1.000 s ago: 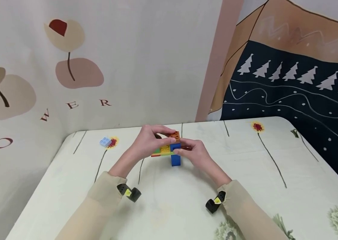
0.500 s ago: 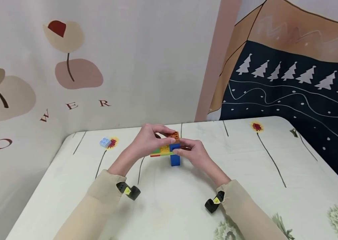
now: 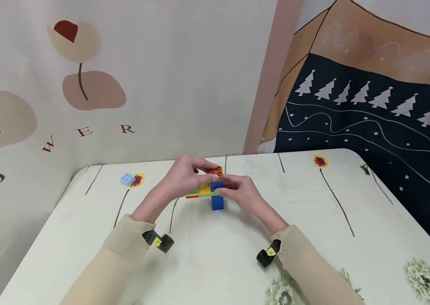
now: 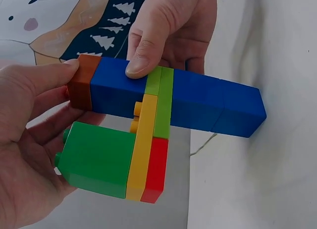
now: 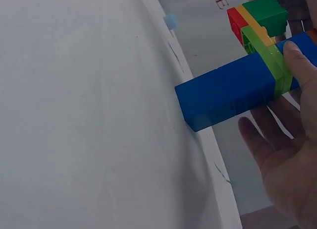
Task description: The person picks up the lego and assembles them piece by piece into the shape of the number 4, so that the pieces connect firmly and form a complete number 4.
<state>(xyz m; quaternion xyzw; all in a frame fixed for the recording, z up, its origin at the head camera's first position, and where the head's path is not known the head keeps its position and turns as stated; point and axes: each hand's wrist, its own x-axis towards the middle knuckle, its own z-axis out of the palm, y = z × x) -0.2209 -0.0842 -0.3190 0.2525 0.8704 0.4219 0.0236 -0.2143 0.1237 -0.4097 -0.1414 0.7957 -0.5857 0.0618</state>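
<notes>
A toy building-brick structure stands on the table near its back middle. Its blue column rises through a thin lime layer to another blue brick, with an orange-brown brick on top. A yellow plate, a red piece and a green brick jut out to the left. My left hand pinches the orange-brown brick between thumb and fingers. Lower down, my right hand grips the upper blue brick, its thumb lying just above the lime layer.
A light blue brick lies apart at the back left of the table. The flower-patterned tablecloth covers the table. Behind it hangs a printed curtain.
Both hands keep their hold on the brick structure. The whole head view has shifted slightly, so everything sits a little further left; nothing else visibly differs.
</notes>
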